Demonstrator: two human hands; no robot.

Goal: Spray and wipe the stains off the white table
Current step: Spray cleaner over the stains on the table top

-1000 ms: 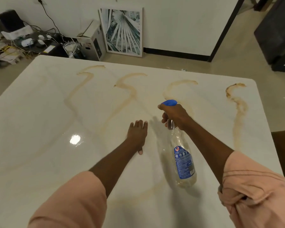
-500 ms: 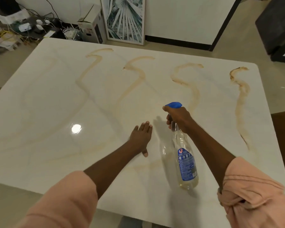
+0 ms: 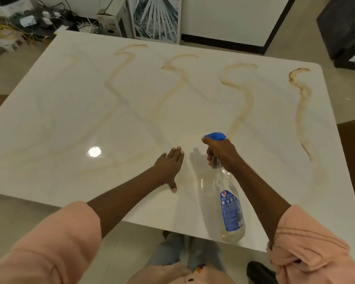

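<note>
The white table (image 3: 59,124) carries several wavy brown stains; the darkest stain (image 3: 302,103) runs down the right side, and paler stains (image 3: 178,78) cross the middle and left. My right hand (image 3: 221,152) grips the neck of a clear spray bottle (image 3: 230,206) with a blue trigger head and blue label, held over the table's near part, nozzle pointing away from me. My left hand (image 3: 169,167) lies flat on the tabletop just left of the bottle, fingers apart, holding nothing. No cloth is in view.
A framed leaf picture (image 3: 156,17) and a cardboard box (image 3: 111,21) lean against the far wall. Tangled cables and plugs (image 3: 19,23) lie on the floor at far left. Dark furniture (image 3: 342,27) stands at far right. My legs show below the near edge.
The view has drawn back and tilted down, so the near table edge and my legs now show. Both hands sit nearer the front edge; the bottle stays gripped.
</note>
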